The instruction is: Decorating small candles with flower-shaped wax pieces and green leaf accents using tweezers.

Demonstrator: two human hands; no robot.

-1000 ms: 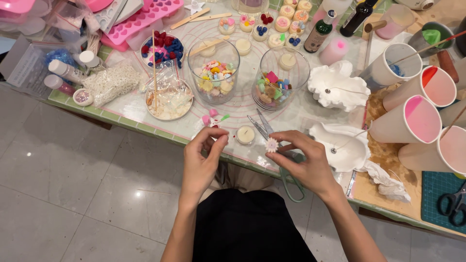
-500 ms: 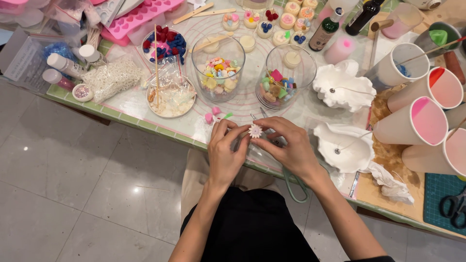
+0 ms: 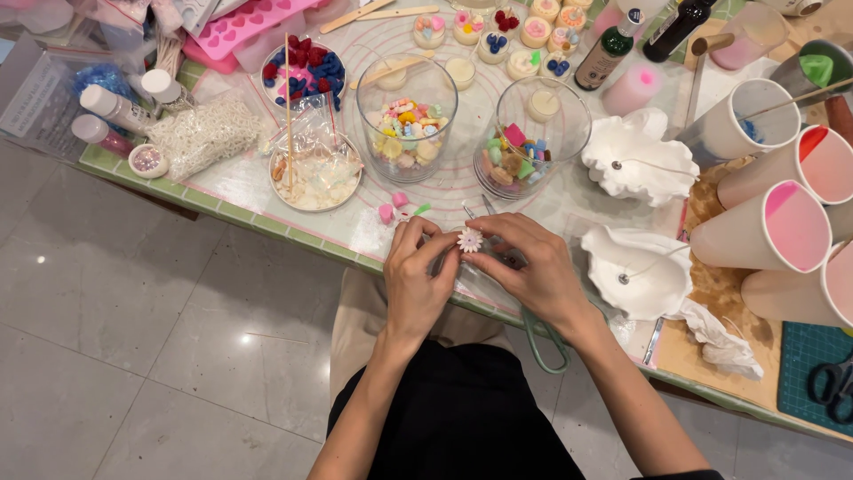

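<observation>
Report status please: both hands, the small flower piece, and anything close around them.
Left hand and right hand together pinch small white daisy-shaped flower piece. Held at table edge. Green-handled scissors under right hand; pink pieces nearby.

Over the last second both hands moved from slightly apart at the near edge of the bench to close together. The left hand (image 3: 418, 280), earlier open-fingered and lower, came up so that its fingertips met those of the right hand (image 3: 531, 271). The small white flower piece (image 3: 469, 239), first pinched by the right hand alone off to that side, ended up held between the fingertips of both hands, further in from the near edge. A small pale round piece seen beside the hands earlier was no longer visible, covered or moved.
</observation>
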